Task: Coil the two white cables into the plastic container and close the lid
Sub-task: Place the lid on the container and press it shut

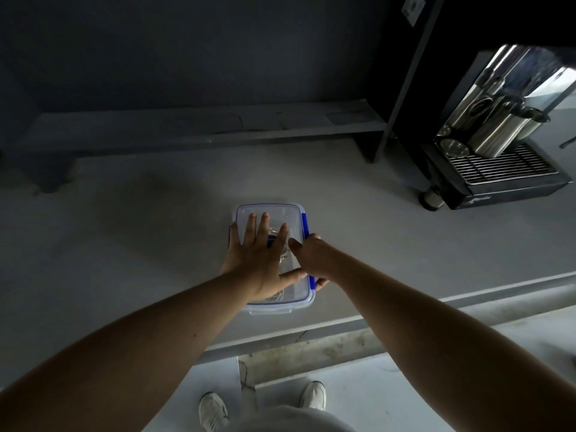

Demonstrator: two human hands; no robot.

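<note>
1. Two hands meet on the plastic container [270, 309], which sits on the grey counter [156, 229] close to its near edge, straight in front of us.
2. Our left hand [258, 254] lies flat on the clear lid [280, 212], palm down. Its fingers are straight and spread towards the far end, and its thumb stretches across towards the right side.
3. Our right hand [311, 257] is at the container's right rim. Its thumb rests on top of the lid and its fingers curl down over the edge, gripping the blue latch [304, 226] there.
4. We see the lid lying on the container, its blue seal line running round the rim.
5. Through the lid, between our hands, we make out pale loops of the white cables [283, 259] inside; we cannot tell one cable from the other.
6. Well off to the right at the back of the counter stands a coffee machine [498, 145] with steel jugs on its grille.
7. Below the counter edge we see our white shoes [213, 411] on the floor.
</note>
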